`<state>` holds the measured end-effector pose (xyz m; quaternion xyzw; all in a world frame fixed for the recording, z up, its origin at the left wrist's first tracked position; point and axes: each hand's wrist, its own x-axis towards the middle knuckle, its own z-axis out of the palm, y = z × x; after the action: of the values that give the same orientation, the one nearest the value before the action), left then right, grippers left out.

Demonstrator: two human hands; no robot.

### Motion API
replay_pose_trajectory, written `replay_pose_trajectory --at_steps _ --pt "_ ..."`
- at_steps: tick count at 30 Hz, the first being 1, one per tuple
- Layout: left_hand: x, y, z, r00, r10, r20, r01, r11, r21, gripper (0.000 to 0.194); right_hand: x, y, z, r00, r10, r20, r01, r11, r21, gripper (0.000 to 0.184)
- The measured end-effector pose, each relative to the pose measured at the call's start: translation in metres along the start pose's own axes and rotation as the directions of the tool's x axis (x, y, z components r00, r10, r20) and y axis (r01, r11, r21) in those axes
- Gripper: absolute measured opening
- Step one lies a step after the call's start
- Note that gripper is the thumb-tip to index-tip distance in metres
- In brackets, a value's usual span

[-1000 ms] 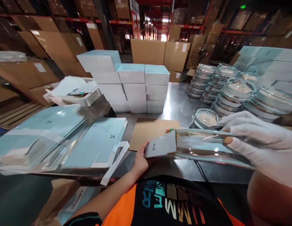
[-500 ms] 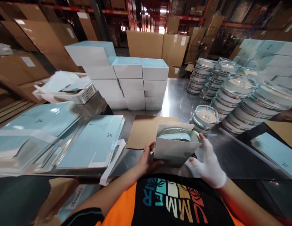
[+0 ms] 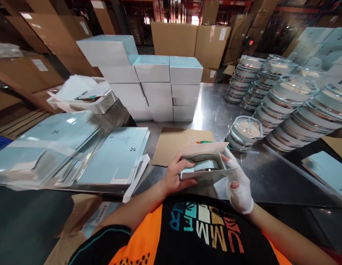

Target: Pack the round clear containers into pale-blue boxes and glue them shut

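A small white carton is held low in front of my body, its top open towards me. Inside sits a round glass container with a pale band around it. My left hand grips the carton's left end, thumb on the front wall and fingers over the top edge. On the right end is my right hand, in a white glove with bare fingertips; its fingers press at the end flap. Behind the carton, a green cutter or pen with an orange tip lies on a brown cardboard sheet.
Flat pale-blue cartons lie stacked on the left, near a white basket of papers. Closed white boxes stand piled behind. Stacks of glass containers rise on the right of the metal table, with a shorter stack nearer.
The glass container sits deeper in the carton. My right hand has moved in from beside the carton onto its right end. The green tool behind the carton has come into view.
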<state>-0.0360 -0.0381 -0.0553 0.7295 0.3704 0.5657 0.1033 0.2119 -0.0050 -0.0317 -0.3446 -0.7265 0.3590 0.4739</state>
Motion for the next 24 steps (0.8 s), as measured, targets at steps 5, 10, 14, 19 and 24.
replay_pose_trajectory --at_steps 5,10,14,19,24 --pt "-0.009 0.003 0.013 0.987 -0.101 -0.125 0.093 0.993 -0.069 0.053 0.019 -0.004 0.019 0.986 0.128 -0.103 -0.122 0.99 0.064 0.064" --pt "-0.026 -0.014 0.022 0.973 -0.027 -0.231 0.019 0.999 -0.035 0.079 0.03 0.005 0.034 0.933 0.093 -0.346 -0.116 0.992 -0.044 0.042" --pt "-0.036 -0.028 0.015 0.998 0.053 -0.03 -0.051 0.997 0.061 0.064 0.033 0.015 0.025 0.958 0.052 -0.284 -0.056 0.998 -0.005 0.04" --pt "-0.038 -0.026 -0.004 0.983 -0.153 -0.099 0.165 0.979 0.118 0.056 0.061 0.045 -0.038 0.971 0.122 -0.204 -0.192 0.908 -0.373 0.034" --pt "-0.037 -0.027 -0.019 0.936 -0.284 -0.206 0.31 0.945 0.106 0.058 0.101 0.082 -0.088 0.907 0.358 -0.22 -0.399 0.568 -0.72 0.031"
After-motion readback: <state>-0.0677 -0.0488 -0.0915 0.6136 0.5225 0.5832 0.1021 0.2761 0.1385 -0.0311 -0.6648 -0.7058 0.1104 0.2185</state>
